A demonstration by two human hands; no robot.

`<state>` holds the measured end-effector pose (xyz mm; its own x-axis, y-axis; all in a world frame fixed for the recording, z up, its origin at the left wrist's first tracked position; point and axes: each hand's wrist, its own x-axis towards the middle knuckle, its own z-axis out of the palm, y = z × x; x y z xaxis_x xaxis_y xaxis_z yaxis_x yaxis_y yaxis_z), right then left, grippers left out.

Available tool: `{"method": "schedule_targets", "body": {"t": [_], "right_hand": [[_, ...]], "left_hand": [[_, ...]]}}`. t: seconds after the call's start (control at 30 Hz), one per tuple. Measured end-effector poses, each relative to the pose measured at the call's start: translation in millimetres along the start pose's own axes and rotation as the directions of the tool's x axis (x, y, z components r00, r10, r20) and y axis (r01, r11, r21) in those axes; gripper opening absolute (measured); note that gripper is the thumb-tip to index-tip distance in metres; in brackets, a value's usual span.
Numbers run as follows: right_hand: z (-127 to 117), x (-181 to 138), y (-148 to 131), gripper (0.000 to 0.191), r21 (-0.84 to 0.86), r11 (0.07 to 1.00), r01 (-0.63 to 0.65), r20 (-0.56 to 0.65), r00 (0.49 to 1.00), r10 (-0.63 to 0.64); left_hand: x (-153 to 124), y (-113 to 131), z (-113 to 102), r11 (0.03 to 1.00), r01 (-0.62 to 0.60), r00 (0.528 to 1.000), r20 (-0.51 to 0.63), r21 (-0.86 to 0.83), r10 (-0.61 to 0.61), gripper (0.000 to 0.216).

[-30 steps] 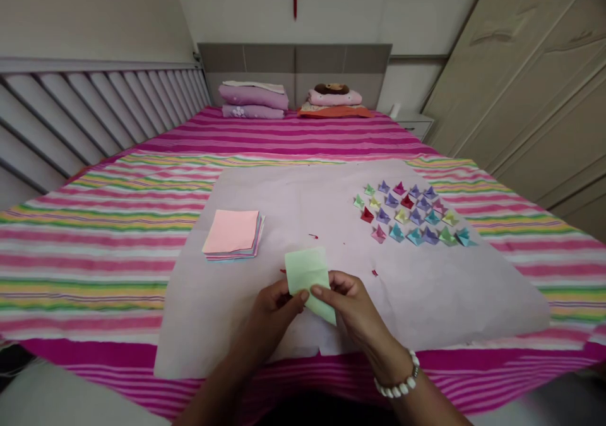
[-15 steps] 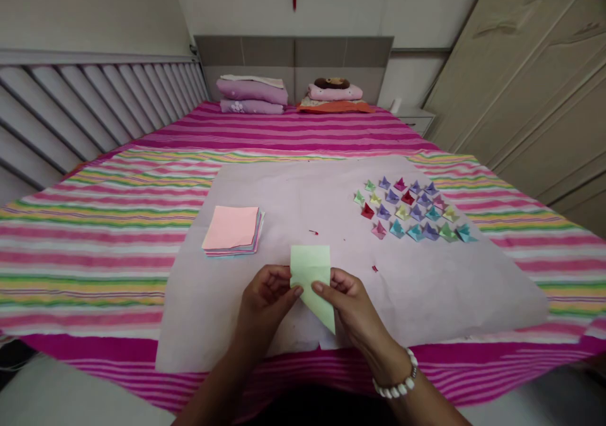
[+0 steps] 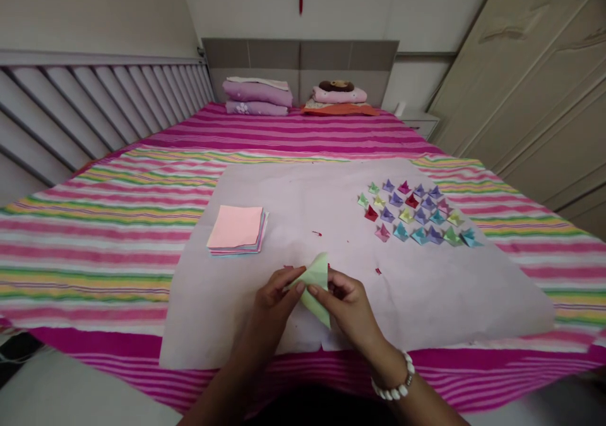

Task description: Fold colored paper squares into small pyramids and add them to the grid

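Note:
A pale green sheet of origami paper (image 3: 319,273), partly folded, is held up between both hands at the near middle of the white sheet. My left hand (image 3: 279,296) pinches its left side, with the thumb on the near face. On the right side my right hand (image 3: 348,300) grips it, thumb tip close to the left thumb; a white beaded bracelet circles that wrist. The paper's lower point hangs below the thumbs. The fingers behind the paper are partly hidden.
Left on the white sheet (image 3: 213,319) lies a stack of square papers (image 3: 237,227), pink on top. Several small folded paper pieces (image 3: 419,216) in many colours stand at the right. A small red-tipped item (image 3: 317,233) and a red scrap (image 3: 377,271) lie between. Striped bedding surrounds the sheet.
The green paper's top left corner has been folded down, so its upper end now comes to a point. My left hand has shifted slightly right and the view has moved a little.

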<state>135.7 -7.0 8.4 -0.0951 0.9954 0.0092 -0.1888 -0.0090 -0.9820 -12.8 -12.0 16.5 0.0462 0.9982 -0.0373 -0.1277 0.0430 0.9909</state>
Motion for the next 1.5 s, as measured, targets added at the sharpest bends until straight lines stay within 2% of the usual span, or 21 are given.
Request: {"method": "schedule_targets", "body": {"t": [0.1, 0.17, 0.27, 0.33, 0.4, 0.47, 0.6, 0.7, 0.8, 0.97, 1.07, 1.13, 1.2, 1.27, 1.43, 1.5], "right_hand": [[2.9, 1.4, 0.1, 0.027, 0.015, 1.0, -0.022, -0.008, 1.0, 0.022], [4.3, 3.2, 0.0, 0.029, 0.052, 0.998, -0.04, -0.021, 0.999, 0.041], [4.9, 6.7, 0.5, 0.032, 0.097, 0.994, -0.053, -0.029, 0.998, 0.056], [4.4, 8.8, 0.5, 0.034, 0.123, 0.992, -0.024, -0.075, 0.997, 0.034], [3.6, 9.9, -0.6, 0.048, 0.152, 0.988, 0.019, -0.144, 0.99, 0.003], [3.2, 9.8, -3.1, 0.058, 0.168, 0.986, 0.023, -0.137, 0.991, 0.0], [3.6, 7.8, -10.5, 0.03, 0.092, 0.993, -0.069, -0.007, 0.998, 0.07], [3.0, 8.8, -14.3, 0.035, 0.038, 0.997, -0.073, -0.084, 0.994, 0.076], [0.8, 12.9, -15.3, 0.036, 0.064, 0.997, -0.051, -0.151, 0.987, 0.06], [-4.0, 18.6, -16.5, 0.034, 0.13, 0.992, -0.009, -0.197, 0.98, 0.035], [-8.6, 15.3, -19.3, 0.038, 0.171, 0.985, -0.018, -0.13, 0.991, 0.041], [-10.5, 9.4, -21.7, 0.042, 0.197, 0.979, -0.055, -0.007, 0.998, 0.058], [-9.3, 1.7, -23.6, 0.037, 0.188, 0.978, -0.096, 0.113, 0.991, 0.076], [-4.3, -5.9, -24.7, 0.04, 0.166, 0.978, -0.122, 0.179, 0.979, 0.092], [9.8, -14.0, -24.9, 0.035, 0.123, 0.989, -0.088, 0.098, 0.992, 0.076], [10.6, -13.3, -24.8, 0.032, 0.139, 0.986, -0.095, 0.122, 0.989, 0.078]], "left_hand": [[2.0, -5.7, -0.3, 0.995, 0.08, 0.996, 0.045, -0.061, -0.078, 0.032], [3.3, -8.5, 0.4, 0.99, 0.12, 0.993, 0.03, -0.079, -0.118, 0.034], [4.3, -10.3, 0.4, 0.991, 0.126, 0.992, -0.002, -0.045, -0.127, 0.033], [4.4, -10.9, -0.6, 0.992, 0.122, 0.992, -0.024, -0.022, -0.123, 0.031], [4.5, -11.6, -1.2, 0.991, 0.128, 0.991, -0.022, -0.042, -0.129, 0.029], [4.6, -11.7, -0.6, 0.987, 0.137, 0.991, 0.02, -0.085, -0.136, 0.026], [4.5, -9.9, 2.6, 0.986, 0.14, 0.99, 0.039, -0.092, -0.137, 0.028], [4.2, -9.7, 2.9, 0.984, 0.146, 0.989, 0.015, -0.098, -0.145, 0.039], [3.8, -9.8, 2.1, 0.983, 0.159, 0.987, 0.013, -0.095, -0.158, 0.045], [1.5, -6.8, 3.9, 0.989, 0.113, 0.994, 0.004, -0.094, -0.113, 0.042], [0.6, -5.9, 4.3, 0.99, 0.053, 0.998, -0.012, -0.133, -0.055, 0.028], [0.8, -5.7, 3.8, 0.98, 0.04, 0.998, -0.033, -0.194, -0.048, 0.021], [1.6, -5.3, 3.3, 0.963, 0.055, 0.997, -0.045, -0.262, -0.069, 0.02], [2.9, -5.5, 2.9, 0.95, 0.068, 0.995, -0.053, -0.303, -0.087, 0.021], [6.4, -12.0, -1.0, 0.956, 0.055, 0.992, -0.09, -0.287, -0.084, 0.021], [6.5, -14.3, -3.3, 0.946, 0.076, 0.992, -0.075, -0.316, -0.105, 0.021]]}}
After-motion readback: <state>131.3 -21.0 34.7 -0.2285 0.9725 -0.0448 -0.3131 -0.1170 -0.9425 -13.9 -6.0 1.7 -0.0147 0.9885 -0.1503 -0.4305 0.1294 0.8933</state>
